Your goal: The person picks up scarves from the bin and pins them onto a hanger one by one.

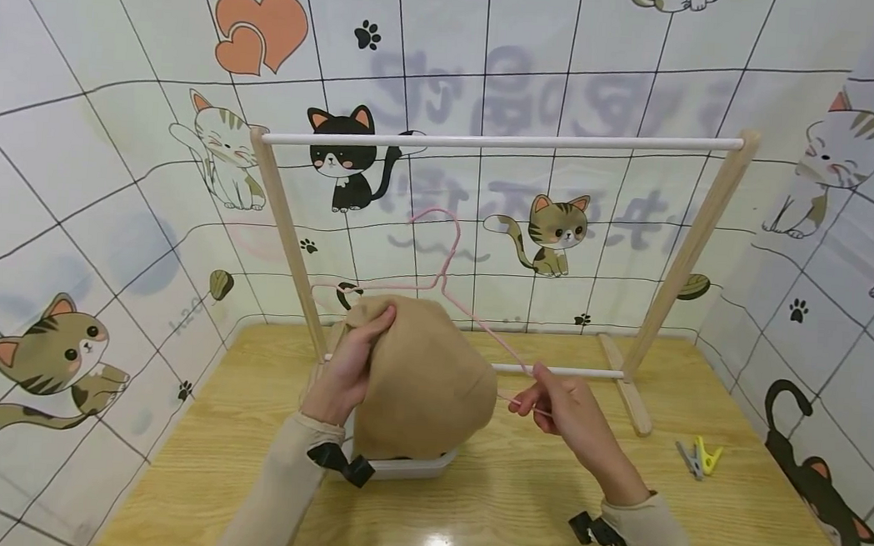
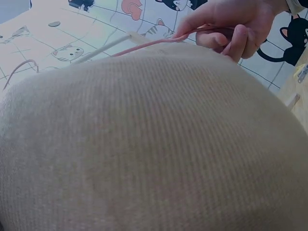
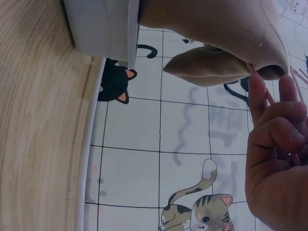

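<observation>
A brown knit garment (image 1: 430, 381) hangs bunched from my left hand (image 1: 348, 368), whose thumb lies over its upper left edge. The same cloth (image 2: 144, 144) fills most of the left wrist view and hides the left hand there. Behind and above it stands a pink wire hanger (image 1: 442, 283), hook upward. My right hand (image 1: 567, 410) pinches the hanger's right end, beside the garment's right edge. In the right wrist view, the right hand's fingertips (image 3: 257, 84) are right at an opening of the garment (image 3: 216, 24), where the pink wire enters.
Beneath the garment, a white tray (image 1: 402, 470) sits on the wooden table (image 1: 512, 520). A drying rack with a white top rod (image 1: 490, 142) and wooden posts (image 1: 689, 255) stands behind. Grey (image 1: 688, 460) and yellow clips (image 1: 709, 457) lie at right. A cat-print sheet (image 1: 487, 76) encloses the table.
</observation>
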A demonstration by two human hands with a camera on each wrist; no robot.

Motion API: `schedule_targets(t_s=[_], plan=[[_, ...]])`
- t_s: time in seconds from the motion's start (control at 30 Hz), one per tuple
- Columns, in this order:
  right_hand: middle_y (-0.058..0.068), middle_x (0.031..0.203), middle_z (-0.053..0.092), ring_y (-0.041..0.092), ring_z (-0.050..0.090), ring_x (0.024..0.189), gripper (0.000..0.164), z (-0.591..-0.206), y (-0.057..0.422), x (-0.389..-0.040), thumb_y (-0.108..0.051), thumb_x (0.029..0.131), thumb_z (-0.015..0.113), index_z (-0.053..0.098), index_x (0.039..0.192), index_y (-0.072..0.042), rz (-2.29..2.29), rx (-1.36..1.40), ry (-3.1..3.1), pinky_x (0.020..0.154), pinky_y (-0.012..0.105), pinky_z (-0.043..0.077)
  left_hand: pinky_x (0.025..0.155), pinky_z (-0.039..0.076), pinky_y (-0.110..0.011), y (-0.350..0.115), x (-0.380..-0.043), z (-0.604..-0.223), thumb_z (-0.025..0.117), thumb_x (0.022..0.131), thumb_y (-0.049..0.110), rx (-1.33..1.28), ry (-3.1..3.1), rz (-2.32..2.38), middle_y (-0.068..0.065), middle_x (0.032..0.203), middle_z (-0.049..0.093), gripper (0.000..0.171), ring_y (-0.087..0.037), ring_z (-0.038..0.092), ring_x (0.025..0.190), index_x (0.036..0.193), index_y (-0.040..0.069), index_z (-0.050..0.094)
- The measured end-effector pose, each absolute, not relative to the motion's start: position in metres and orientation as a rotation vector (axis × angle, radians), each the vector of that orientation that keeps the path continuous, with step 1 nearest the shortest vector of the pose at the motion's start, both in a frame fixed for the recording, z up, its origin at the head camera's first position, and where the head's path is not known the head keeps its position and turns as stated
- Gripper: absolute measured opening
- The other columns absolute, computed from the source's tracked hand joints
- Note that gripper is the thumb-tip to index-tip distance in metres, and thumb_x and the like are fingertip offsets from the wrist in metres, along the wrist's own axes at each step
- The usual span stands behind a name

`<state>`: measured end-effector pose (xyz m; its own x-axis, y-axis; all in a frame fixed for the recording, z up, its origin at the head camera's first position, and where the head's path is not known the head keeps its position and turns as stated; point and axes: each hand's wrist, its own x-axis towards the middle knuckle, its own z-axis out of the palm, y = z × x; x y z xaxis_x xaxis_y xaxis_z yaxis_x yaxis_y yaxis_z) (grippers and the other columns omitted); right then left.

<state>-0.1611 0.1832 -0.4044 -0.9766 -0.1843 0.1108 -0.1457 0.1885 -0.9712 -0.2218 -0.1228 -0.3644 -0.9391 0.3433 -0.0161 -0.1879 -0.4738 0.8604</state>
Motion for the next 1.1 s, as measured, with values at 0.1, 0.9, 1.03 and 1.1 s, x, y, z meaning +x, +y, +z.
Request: schedule_targets(t_s=[0.1,0.9,1.03,1.1], plan=[[0.014,0.087,0.076,0.009,0.06,0.059,0.069,-0.406,0.182,-0.16,-0.044,0.111,0.038,0.067,0.073,0.006,-1.94,-0.346,2.394,0.049,0.019,0.038,0.073,0.056,-0.022,-0.124,-0.226,-0.364,0.054,0.106,0.037,0.201,1.451,2.403,0.009,0.09,0.068,0.02,-0.006,0.067,0.078,0.102,0.019,0.062],[0.008,0.068,0.07,0.021,0.075,0.085,0.066,-0.41,0.176,-0.153,-0.032,0.112,0.041,0.061,0.062,0.006,-1.871,-0.406,2.463,0.052,0.025,0.046,0.075,0.054,-0.02,-0.123,-0.254,-0.366,0.051,0.107,0.017,0.157,1.64,2.321,0.01,0.098,0.068,0.024,-0.004,0.063,0.083,0.097,0.022,0.072],[0.011,0.077,0.073,0.021,0.074,0.085,0.067,-0.41,0.176,-0.152,-0.031,0.112,0.04,0.059,0.063,0.01,-1.874,-0.387,2.463,0.053,0.025,0.046,0.072,0.053,-0.02,-0.125,-0.259,-0.369,0.05,0.106,0.011,0.184,1.664,2.314,0.011,0.092,0.069,0.033,-0.004,0.063,0.079,0.089,0.023,0.075],[0.011,0.075,0.072,0.021,0.075,0.086,0.068,-0.411,0.177,-0.152,-0.034,0.112,0.041,0.059,0.064,0.01,-1.869,-0.366,2.471,0.054,0.026,0.047,0.076,0.053,-0.019,-0.126,-0.261,-0.369,0.049,0.107,0.011,0.192,1.685,2.297,0.009,0.099,0.069,0.032,-0.004,0.064,0.084,0.096,0.021,0.078]])
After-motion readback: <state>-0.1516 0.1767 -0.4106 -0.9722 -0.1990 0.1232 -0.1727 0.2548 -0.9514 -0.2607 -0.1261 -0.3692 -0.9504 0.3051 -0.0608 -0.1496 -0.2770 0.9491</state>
